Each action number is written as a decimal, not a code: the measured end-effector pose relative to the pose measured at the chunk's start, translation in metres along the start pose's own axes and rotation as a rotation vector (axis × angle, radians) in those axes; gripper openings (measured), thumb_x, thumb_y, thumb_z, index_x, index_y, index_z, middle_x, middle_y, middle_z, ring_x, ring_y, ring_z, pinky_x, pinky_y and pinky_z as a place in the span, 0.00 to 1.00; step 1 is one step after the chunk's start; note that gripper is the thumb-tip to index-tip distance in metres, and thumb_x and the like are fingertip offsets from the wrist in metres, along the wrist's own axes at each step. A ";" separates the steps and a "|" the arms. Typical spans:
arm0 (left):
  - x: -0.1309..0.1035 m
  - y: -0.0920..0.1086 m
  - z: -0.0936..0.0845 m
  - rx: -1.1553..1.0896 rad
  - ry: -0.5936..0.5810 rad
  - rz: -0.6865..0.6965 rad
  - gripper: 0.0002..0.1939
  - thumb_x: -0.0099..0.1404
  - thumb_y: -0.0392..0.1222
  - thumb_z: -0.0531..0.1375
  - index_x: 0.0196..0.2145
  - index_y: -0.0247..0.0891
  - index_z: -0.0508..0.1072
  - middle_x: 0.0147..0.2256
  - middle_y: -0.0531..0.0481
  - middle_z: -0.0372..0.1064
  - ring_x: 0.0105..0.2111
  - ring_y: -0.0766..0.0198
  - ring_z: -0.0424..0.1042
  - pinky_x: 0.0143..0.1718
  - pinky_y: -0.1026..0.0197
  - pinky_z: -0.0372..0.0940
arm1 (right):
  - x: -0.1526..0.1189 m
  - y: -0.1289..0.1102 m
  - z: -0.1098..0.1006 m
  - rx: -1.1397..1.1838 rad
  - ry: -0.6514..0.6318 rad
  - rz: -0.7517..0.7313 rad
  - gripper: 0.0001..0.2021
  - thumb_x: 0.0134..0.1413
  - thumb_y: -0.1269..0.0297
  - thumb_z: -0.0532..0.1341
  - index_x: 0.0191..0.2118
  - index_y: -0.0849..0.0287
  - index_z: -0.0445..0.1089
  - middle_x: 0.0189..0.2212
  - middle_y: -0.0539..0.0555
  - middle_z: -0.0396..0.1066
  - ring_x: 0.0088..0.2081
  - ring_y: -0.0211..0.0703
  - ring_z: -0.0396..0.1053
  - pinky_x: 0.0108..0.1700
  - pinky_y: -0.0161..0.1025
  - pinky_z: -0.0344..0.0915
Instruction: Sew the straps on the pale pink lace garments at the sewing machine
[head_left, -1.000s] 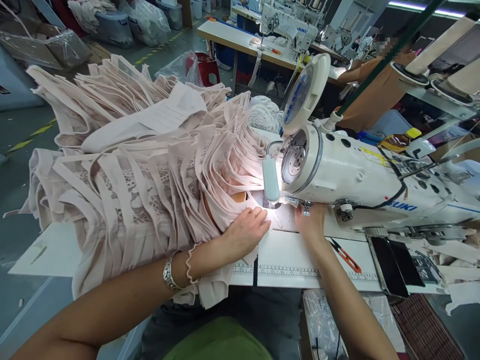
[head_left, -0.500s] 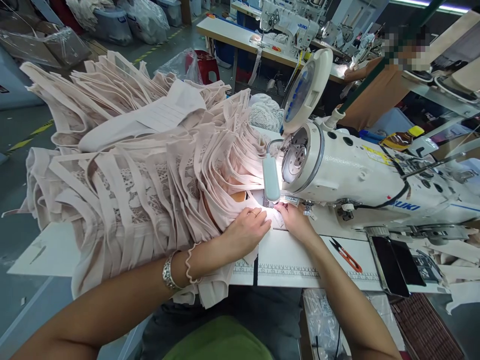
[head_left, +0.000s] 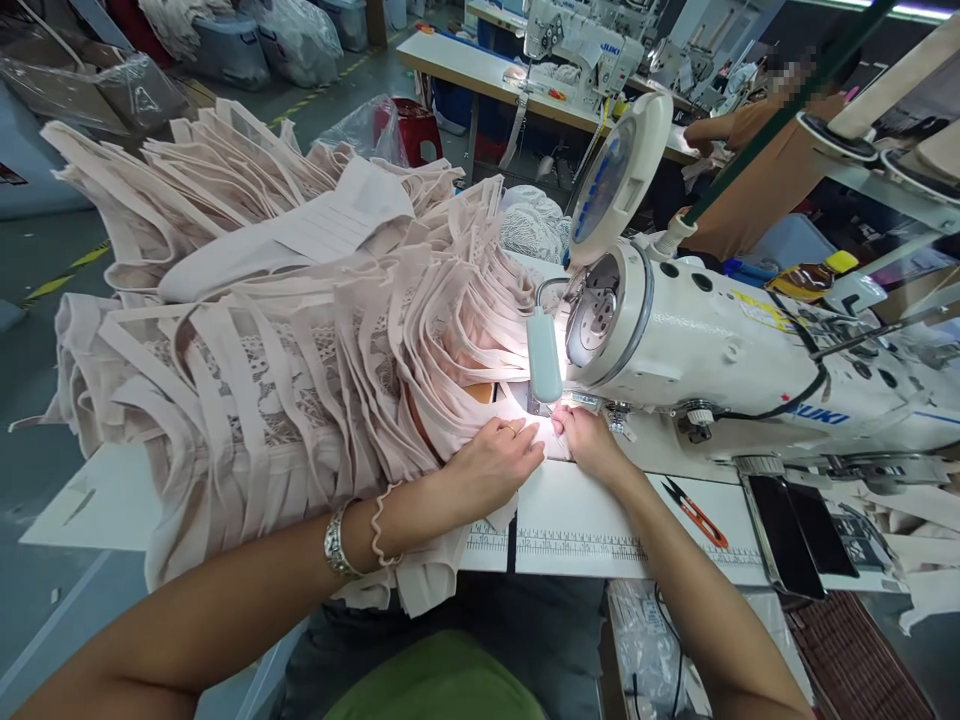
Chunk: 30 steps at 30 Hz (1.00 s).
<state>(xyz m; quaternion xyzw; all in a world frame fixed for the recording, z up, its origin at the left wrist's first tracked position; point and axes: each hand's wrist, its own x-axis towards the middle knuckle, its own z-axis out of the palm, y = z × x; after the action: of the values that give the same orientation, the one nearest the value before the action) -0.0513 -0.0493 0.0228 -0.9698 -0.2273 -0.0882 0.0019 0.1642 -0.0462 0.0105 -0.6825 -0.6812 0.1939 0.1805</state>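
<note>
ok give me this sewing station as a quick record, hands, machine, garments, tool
left hand: palm down on pale fabric beside the needle area
right hand: fingertips close together near the needle area; anything held is too small to tell
sewing machine: white, needle area lit
garments: pale pink, partly lace, heaped left of machine
snips: orange-handled, lying right of right forearm

From your right hand [head_left: 589,443], you have room toward 6 o'clock, over the ruler strip [head_left: 577,545] between your forearms [head_left: 660,527]. Snips [head_left: 699,516] lie at 4. The machine [head_left: 712,335] blocks you at 2, the lamp [head_left: 545,360] at 11, your left hand [head_left: 496,460] at 9, heaped garments [head_left: 367,370] at 10.
</note>
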 end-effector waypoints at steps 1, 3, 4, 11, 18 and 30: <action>0.000 0.000 -0.001 0.003 -0.006 -0.003 0.17 0.64 0.22 0.52 0.47 0.33 0.69 0.52 0.38 0.68 0.47 0.54 0.69 0.43 0.55 0.61 | 0.003 0.007 -0.002 -0.049 0.040 0.011 0.16 0.61 0.60 0.51 0.24 0.54 0.68 0.24 0.53 0.72 0.32 0.47 0.70 0.44 0.46 0.67; 0.000 0.000 -0.002 0.002 -0.022 -0.007 0.16 0.64 0.23 0.52 0.47 0.33 0.69 0.53 0.38 0.67 0.48 0.54 0.69 0.43 0.55 0.61 | 0.006 0.024 -0.011 -0.094 0.106 0.032 0.12 0.58 0.63 0.54 0.26 0.55 0.69 0.26 0.57 0.73 0.35 0.51 0.71 0.47 0.50 0.66; 0.000 -0.001 -0.002 -0.004 -0.027 -0.007 0.16 0.63 0.23 0.53 0.47 0.33 0.69 0.53 0.38 0.67 0.48 0.53 0.69 0.43 0.55 0.61 | 0.006 0.031 -0.016 -0.110 0.134 0.044 0.10 0.57 0.63 0.54 0.26 0.56 0.68 0.27 0.59 0.73 0.35 0.52 0.71 0.47 0.52 0.65; 0.003 -0.001 -0.006 -0.052 -0.042 0.003 0.11 0.67 0.24 0.52 0.44 0.32 0.68 0.47 0.40 0.69 0.46 0.55 0.69 0.43 0.56 0.62 | -0.031 0.023 -0.016 -0.120 0.245 0.008 0.10 0.59 0.57 0.55 0.35 0.55 0.70 0.29 0.56 0.73 0.34 0.50 0.70 0.42 0.47 0.67; 0.001 0.000 -0.008 0.154 -0.046 -0.048 0.11 0.66 0.21 0.51 0.37 0.32 0.69 0.39 0.42 0.69 0.40 0.56 0.68 0.40 0.56 0.61 | -0.045 -0.020 0.007 -0.122 0.222 -0.310 0.06 0.63 0.65 0.54 0.38 0.55 0.69 0.35 0.55 0.70 0.40 0.47 0.67 0.43 0.41 0.65; 0.006 -0.022 -0.006 0.165 0.088 -0.005 0.14 0.68 0.23 0.45 0.37 0.34 0.67 0.33 0.46 0.66 0.34 0.58 0.64 0.36 0.55 0.54 | -0.034 -0.019 0.006 -0.249 0.191 -0.391 0.15 0.67 0.66 0.50 0.31 0.55 0.70 0.32 0.55 0.71 0.37 0.44 0.66 0.41 0.39 0.63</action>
<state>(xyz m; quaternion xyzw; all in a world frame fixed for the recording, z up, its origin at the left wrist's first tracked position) -0.0567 -0.0274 0.0285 -0.9610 -0.2360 -0.1115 0.0915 0.1446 -0.0801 0.0154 -0.5699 -0.7988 0.0043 0.1926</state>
